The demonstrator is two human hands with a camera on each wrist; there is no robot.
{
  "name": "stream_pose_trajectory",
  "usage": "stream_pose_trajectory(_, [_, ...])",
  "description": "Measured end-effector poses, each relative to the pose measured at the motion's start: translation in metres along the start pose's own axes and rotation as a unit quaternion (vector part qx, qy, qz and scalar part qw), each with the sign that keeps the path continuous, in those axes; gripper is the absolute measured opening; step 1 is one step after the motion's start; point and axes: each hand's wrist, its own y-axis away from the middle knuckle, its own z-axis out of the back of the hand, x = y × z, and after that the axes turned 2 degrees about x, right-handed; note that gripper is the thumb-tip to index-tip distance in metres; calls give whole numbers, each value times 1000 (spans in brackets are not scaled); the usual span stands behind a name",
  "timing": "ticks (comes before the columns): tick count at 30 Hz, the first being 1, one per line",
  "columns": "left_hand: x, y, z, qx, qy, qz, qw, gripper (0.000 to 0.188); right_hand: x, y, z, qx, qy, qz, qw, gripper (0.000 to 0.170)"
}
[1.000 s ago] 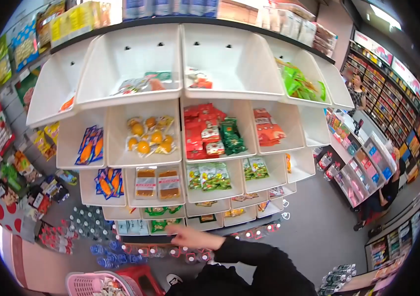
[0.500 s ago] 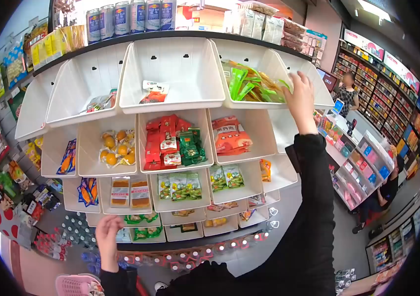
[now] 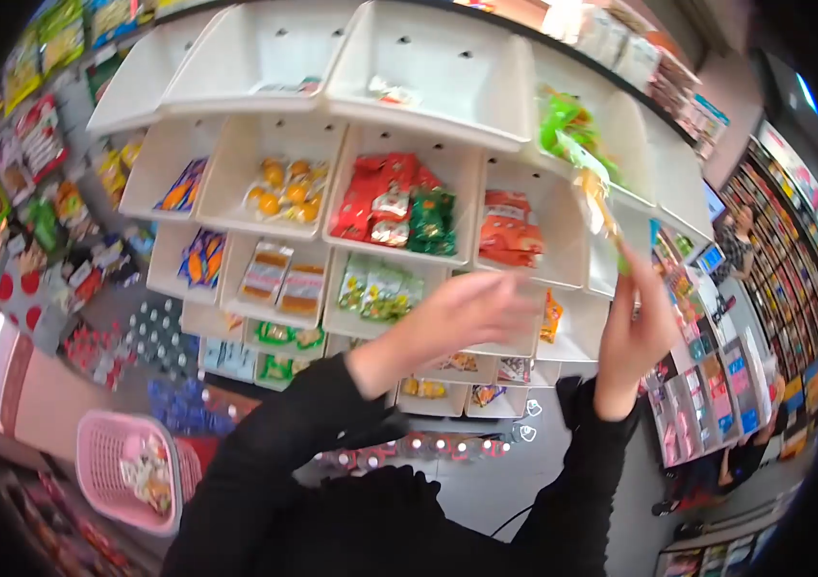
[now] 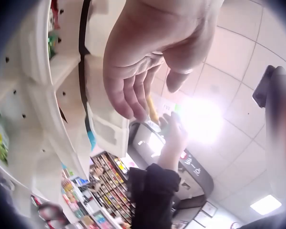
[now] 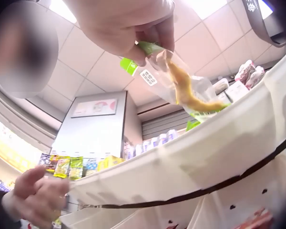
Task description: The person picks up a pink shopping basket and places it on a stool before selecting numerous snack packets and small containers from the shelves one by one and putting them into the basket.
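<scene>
Right hand (image 3: 642, 327) pinches a clear packet (image 3: 594, 188) at a shop rack (image 3: 438, 72)

The packet, green at its ends with a yellowish food inside, is raised before the rack's upper right bins, near green packets (image 3: 563, 120) in one of them. In the right wrist view it hangs from thumb and fingers, its lower part by a white rim. The left hand (image 3: 467, 317) holds nothing; its fingers are loose, reaching across in front of the lower bins. Red packets (image 3: 366, 197) and yellow round snacks (image 3: 284, 190) fill middle bins. A pink basket (image 3: 99, 471) sits lower left, with packets inside.
</scene>
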Motion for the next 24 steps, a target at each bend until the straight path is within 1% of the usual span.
stream_pose_trajectory(1, [4,-11,0,38,108,8,993,39,12,19,-2,20,-22,7,1000,22])
stream_pose_trajectory(2, [8,-15,3,79,212,13,974,41,23,37,-6,38,-45,13,998,27])
stream_pose_trajectory(3, [11,-9,4,62,215,0,975,41,40,52,-9,93,-62,35,993,27])
stream_pose_trajectory(4, [14,13,11,-5,113,-38,993,41,60,68,-16,160,-100,64,980,28])
stream_pose_trajectory(5, [16,26,15,-59,5,-57,997,41,68,79,-20,171,-123,68,975,28])
stream_pose_trajectory(7, [32,58,44,-107,-12,-69,992,41,89,101,-32,304,-202,11,931,33])
stream_pose_trajectory(8, [40,80,60,-133,-30,-75,988,42,98,113,-40,321,-232,19,918,33])
stream_pose_trajectory(9, [44,103,70,-144,-19,-106,984,42,104,125,-52,325,-249,9,912,36])
stream_pose_trajectory(10, [47,130,81,-188,-20,-116,975,42,113,140,-65,332,-270,-1,904,40])
stream_pose_trajectory(11, [51,158,91,-216,-12,-117,969,42,124,158,-76,312,-262,-41,913,44])
stream_pose_trajectory(12, [58,188,100,-242,0,-120,963,42,140,168,-87,314,-276,-99,903,44])
stream_pose_trajectory(14, [71,248,116,-319,11,-152,935,44,176,189,-116,372,-410,-232,800,42])
stream_pose_trajectory(16, [74,311,121,-412,50,-118,902,46,194,232,-158,530,-529,-262,608,38])
stream_pose_trajectory(17, [84,338,127,-454,103,-144,873,46,213,250,-173,600,-545,-375,450,30])
stream_pose_trajectory(18, [93,365,132,-462,126,-183,858,44,234,262,-186,663,-526,-394,358,24])
stream_pose_trajectory(19, [92,388,129,-495,146,-188,836,43,260,277,-193,665,-543,-417,300,23])
stream_pose_trajectory(20, [92,411,125,-525,164,-192,813,42,280,293,-203,694,-531,-411,260,24])
stream_pose_trajectory(21, [94,433,123,-544,172,-208,794,41,307,299,-208,714,-531,-386,244,23])
stream_pose_trajectory(22, [93,452,120,-561,182,-221,777,41,332,304,-210,737,-516,-360,248,22])
stream_pose_trajectory(23, [93,469,116,-582,186,-228,758,40,357,311,-214,750,-527,-333,221,23])
stream_pose_trajectory(24, [91,484,112,-601,190,-234,740,39,378,332,-224,763,-529,-312,201,24])
